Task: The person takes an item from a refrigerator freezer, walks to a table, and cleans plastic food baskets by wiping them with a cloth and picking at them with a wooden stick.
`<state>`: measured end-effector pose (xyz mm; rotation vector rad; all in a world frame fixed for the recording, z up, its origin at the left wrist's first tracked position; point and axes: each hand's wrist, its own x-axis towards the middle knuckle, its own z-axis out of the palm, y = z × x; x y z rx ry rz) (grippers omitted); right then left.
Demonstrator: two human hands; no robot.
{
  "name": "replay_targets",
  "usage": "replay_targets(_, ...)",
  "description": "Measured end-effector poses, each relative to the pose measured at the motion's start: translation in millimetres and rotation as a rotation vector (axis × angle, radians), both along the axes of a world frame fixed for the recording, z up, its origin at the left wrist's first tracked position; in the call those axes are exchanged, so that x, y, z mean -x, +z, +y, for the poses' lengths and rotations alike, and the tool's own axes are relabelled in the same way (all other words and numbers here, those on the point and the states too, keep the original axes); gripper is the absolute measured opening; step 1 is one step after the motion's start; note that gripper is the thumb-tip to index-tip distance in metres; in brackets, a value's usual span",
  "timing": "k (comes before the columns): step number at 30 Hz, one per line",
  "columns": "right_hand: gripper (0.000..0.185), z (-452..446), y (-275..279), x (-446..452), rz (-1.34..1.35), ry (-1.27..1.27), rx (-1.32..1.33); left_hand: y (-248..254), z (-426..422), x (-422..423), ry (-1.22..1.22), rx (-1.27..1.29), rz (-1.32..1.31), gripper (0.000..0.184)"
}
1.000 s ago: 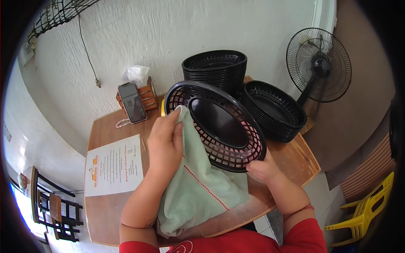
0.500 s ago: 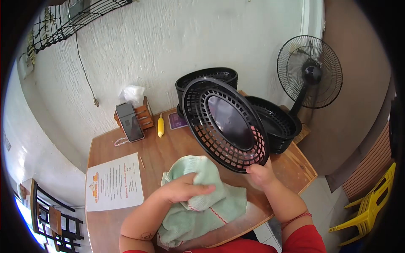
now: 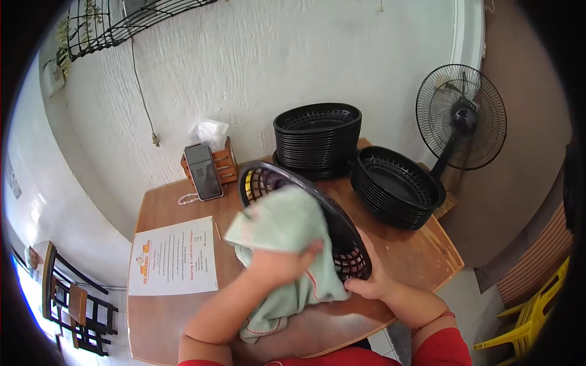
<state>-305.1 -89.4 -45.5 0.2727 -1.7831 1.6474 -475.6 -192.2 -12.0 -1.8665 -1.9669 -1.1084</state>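
A black oval plastic basket (image 3: 343, 230) is held tilted over the wooden table, its lower right rim gripped by my right hand (image 3: 370, 276). My left hand (image 3: 284, 263), smeared by motion, is closed on a pale green cloth (image 3: 287, 222) with a red stitched line. The cloth lies against the inside of the basket and hides most of it, and its lower part hangs to the table. Behind the basket stands a tall stack of black baskets (image 3: 317, 143). A second stack (image 3: 397, 189) leans at the right.
The wooden table (image 3: 177, 317) bears a printed sheet (image 3: 174, 256), a phone (image 3: 204, 172) against a wooden holder (image 3: 224, 163), and a plastic bag (image 3: 210, 133). A black fan (image 3: 464, 119) stands at the right, above a yellow chair (image 3: 528, 317).
The cloth in my left hand has moved up from below the basket to its inside. The basket has come lower and turned more edge-on, still in my right hand.
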Motion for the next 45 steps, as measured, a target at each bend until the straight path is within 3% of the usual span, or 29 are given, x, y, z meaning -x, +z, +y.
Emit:
replay_targets(5, 0.081, 9, 0, -4, -0.037, 0.006, -0.042, -11, 13, -17, -0.047, -0.178, 0.567, 0.038)
replay_targets(6, 0.081, 9, 3, -3, -0.036, 0.03, -0.014, -11, 13, -11, -0.046, -0.18, 0.565, 0.038)
replay_targets(8, 0.081, 6, 5, -1, -0.031, 0.078, 0.053, -10, 10, 7, 0.128, -0.103, 0.124, 0.038)
replay_targets(18, 0.082, 14, 4, 0, -0.073, 0.099, 0.084, 2, 19, -5, 0.342, 0.014, 0.171, 0.036)
replay_targets(21, 0.082, 16, 0, 1, -0.069, 0.075, 0.116, -14, 13, -7, 0.417, -0.153, 0.348, 0.036)
replay_targets(25, 0.083, 19, -1, 4, -0.055, 0.067, 0.17, 2, 6, -48, -0.185, 0.102, 0.203, 0.039)
replay_targets(28, 0.082, 20, 1, 3, 0.0, 0.08, 0.274, -2, 9, -29, -0.067, 0.066, 0.288, 0.042)
replay_targets(30, 0.082, 15, -1, 5, -0.028, 0.086, 0.256, -10, 17, -5, 0.27, -0.067, 0.355, 0.045)
replay_targets(33, 0.083, 6, -4, 8, -0.115, 0.106, 0.203, -36, 15, 14, 0.261, 0.003, 0.164, 0.054)
replay_targets(35, 0.083, 10, -5, 7, -0.119, 0.103, 0.156, -16, 6, -3, 0.057, 0.056, 0.037, 0.055)
replay_targets(36, 0.083, 13, -6, 5, -0.126, 0.1, 0.111, -16, 3, -14, 0.057, 0.056, 0.037, 0.055)
replay_targets(38, 0.083, 17, -8, 1, -0.142, 0.086, 0.024, -25, -2, -37, -0.24, 0.111, 0.247, 0.05)
replay_targets(41, 0.083, 19, 2, 1, -0.06, -0.005, 0.087, -30, 3, -29, -0.392, 0.145, 0.158, 0.046)
replay_targets(43, 0.084, 17, 9, 1, 0.041, -0.098, 0.153, -23, 6, -12, -0.199, 0.078, 0.354, 0.047)
replay_targets(45, 0.084, 13, 15, -3, -0.009, -0.088, 0.118, -20, 8, 2, 0.069, 0.204, 0.061, 0.046)
